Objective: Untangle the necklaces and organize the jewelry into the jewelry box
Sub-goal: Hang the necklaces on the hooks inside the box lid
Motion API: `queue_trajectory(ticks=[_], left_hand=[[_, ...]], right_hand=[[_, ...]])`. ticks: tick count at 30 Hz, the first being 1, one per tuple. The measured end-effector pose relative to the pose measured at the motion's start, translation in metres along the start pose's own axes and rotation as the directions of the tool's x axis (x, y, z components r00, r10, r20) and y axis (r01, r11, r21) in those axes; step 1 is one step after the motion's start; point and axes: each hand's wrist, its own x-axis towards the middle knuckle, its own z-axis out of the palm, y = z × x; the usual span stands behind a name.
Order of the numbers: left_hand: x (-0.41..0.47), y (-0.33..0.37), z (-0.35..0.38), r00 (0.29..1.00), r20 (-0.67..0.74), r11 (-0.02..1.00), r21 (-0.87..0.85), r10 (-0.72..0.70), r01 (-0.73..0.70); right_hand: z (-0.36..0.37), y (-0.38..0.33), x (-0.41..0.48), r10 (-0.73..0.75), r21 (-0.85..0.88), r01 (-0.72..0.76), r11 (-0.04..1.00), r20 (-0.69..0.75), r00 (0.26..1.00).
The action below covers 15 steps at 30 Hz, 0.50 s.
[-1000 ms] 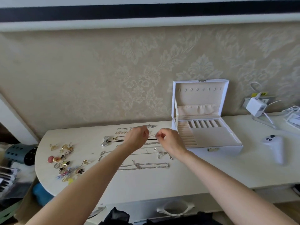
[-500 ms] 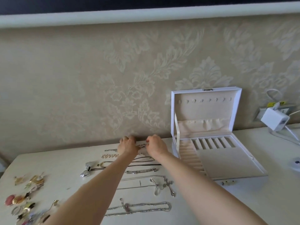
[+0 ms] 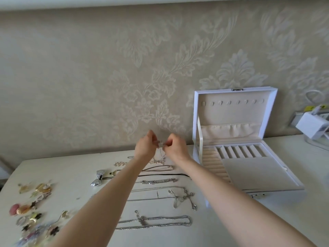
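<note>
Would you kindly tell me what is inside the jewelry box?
The jewelry box shows bare ring rolls, bare slots and bare lid hooks; no jewelry visible. A flat panel covers whatever lies beneath it.

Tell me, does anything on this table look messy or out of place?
Only the small trinkets at the left edge of the table: they lie in a jumbled heap, while the necklaces beside them lie in neat rows. Nothing looks damaged.

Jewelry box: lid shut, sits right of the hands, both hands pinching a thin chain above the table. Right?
No: the jewelry box lid is open, standing upright by the wall, per the head view. The rest holds: the box sits right of the hands, and the left hand and right hand both pinch a thin chain above the table.
</note>
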Motion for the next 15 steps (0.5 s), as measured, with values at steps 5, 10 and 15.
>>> queue_trajectory(ticks=[5,10,15], left_hand=[[-0.003,0.043,-0.027,0.984,-0.112,0.964,-0.209,0.140,-0.161],[-0.002,0.090,-0.041,0.964,-0.157,0.939,-0.238,0.214,-0.247],[-0.001,0.138,-0.056,0.971,-0.135,0.910,-0.344,0.196,-0.231]], right_hand=[[-0.035,-0.027,0.000,0.081,0.276,-0.053,0.960,-0.091,0.992],[-0.082,-0.047,-0.008,0.135,0.513,-0.056,0.856,-0.117,0.984],[-0.139,-0.063,-0.016,0.157,0.573,-0.028,0.819,-0.176,0.972]])
